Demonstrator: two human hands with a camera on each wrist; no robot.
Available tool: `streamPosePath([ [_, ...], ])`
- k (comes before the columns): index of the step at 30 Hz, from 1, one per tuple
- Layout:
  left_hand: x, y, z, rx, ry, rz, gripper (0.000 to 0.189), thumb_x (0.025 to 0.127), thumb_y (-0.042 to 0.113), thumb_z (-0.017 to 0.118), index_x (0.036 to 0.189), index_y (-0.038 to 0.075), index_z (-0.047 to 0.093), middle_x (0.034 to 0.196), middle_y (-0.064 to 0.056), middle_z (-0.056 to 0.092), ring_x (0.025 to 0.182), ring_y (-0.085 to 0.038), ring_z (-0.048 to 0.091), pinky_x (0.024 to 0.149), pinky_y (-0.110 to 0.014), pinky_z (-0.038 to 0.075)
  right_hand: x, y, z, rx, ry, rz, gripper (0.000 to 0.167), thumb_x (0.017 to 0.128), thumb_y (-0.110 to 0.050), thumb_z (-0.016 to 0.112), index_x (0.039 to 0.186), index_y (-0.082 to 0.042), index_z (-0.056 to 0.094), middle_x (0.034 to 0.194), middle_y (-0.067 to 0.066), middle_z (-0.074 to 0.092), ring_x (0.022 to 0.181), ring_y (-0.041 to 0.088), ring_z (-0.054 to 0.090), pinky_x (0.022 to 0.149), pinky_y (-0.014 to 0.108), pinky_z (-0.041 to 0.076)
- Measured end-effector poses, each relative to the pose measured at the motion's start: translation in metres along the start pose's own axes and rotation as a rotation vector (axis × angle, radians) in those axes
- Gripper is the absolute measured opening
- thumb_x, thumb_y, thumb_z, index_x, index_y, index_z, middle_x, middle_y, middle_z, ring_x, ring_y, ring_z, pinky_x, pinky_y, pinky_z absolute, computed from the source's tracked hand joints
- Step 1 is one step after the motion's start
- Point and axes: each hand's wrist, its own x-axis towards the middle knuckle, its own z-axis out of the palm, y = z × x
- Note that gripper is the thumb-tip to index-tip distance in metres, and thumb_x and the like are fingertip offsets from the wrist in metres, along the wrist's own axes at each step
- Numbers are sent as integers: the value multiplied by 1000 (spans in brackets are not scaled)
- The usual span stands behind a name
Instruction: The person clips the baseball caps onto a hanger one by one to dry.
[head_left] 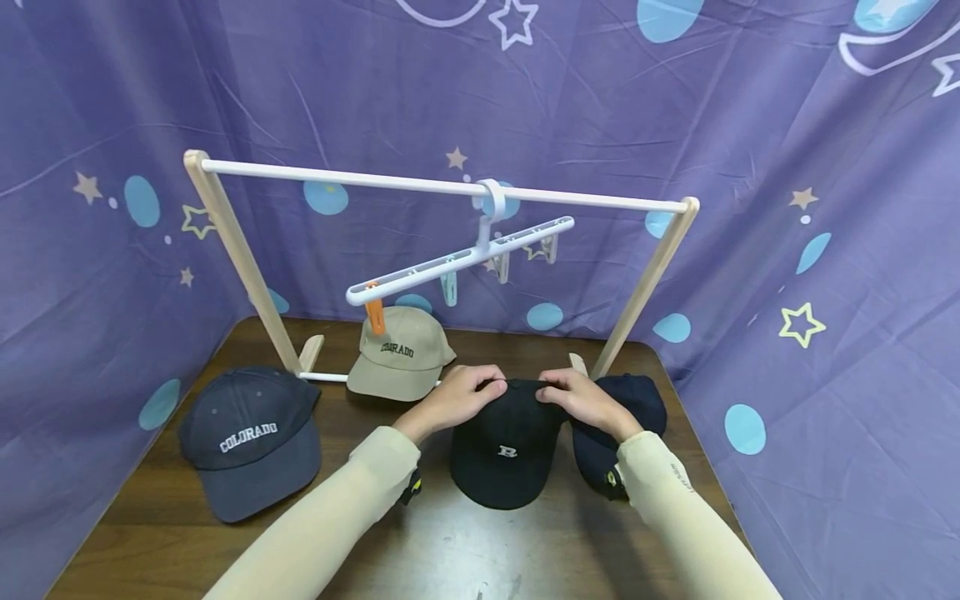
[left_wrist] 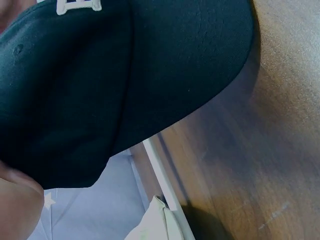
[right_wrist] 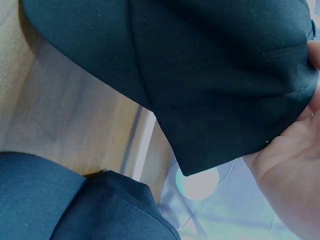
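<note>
Both hands grip a black cap [head_left: 504,479] with a small white letter on its front, held up over the table with the brim towards me. My left hand [head_left: 459,398] pinches the upper left of the crown, thumb on the near side. On the upper right, my right hand [head_left: 585,402] does the same. The left wrist view shows the black cap's side [left_wrist: 65,120] and part of the left hand [left_wrist: 20,205]. In the right wrist view, the right hand [right_wrist: 290,155] is at the crown's edge. Behind the cap hangs a white clip hanger [head_left: 435,268], tilted, with several clips.
A wooden-legged rack with a white rail [head_left: 345,177] stands at the back. A beige cap [head_left: 405,367] sits under the orange clip [head_left: 377,315]. A dark grey cap [head_left: 251,458] lies at left, a navy cap [head_left: 633,400] beside my right forearm. Purple curtains surround the table [head_left: 480,554].
</note>
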Motion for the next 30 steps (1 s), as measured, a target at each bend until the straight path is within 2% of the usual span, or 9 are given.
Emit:
streamPosePath([
  [6,1,5,0,34,27,4,16,108,28,61,103,22,75,98,8,75,90,-12,66,84,-35,52,0,0,-4,-39,14,-8,14,104,-19,65,92,-13,69,82,-2,54,83,18,54,78,30,42],
  [18,5,3,4,105,73,0,16,109,29,61,103,23,75,100,8,76,96,-12,70,87,-36,53,0,-1,-16,-106,-49,0,19,108,-29,63,96,-16,69,82,-2,57,81,18,56,77,31,44],
  [30,10,8,-1,114,140,-4,15,108,27,62,99,23,74,98,7,76,95,-15,71,86,-38,54,6,-6,-24,-232,-7,-65,18,109,-29,62,100,-17,72,84,-4,60,85,18,56,81,34,45],
])
